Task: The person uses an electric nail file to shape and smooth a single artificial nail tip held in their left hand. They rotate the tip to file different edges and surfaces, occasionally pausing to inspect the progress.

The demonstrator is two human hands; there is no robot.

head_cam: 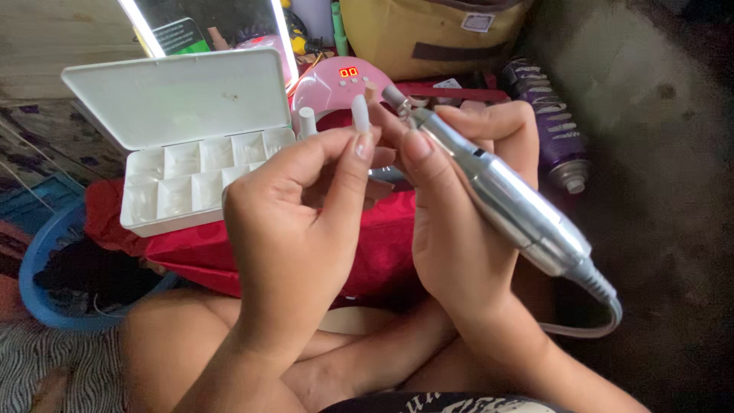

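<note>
While the left hand pinches a pale nail tip upright in front of the pink lamp, the right hand grips a silver drill pen-style, its bit beside the tip; light, steady strokes would likely serve best.

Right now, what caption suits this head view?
Left hand pinches an artificial nail tip; right hand holds a silver nail drill beside it.
</note>
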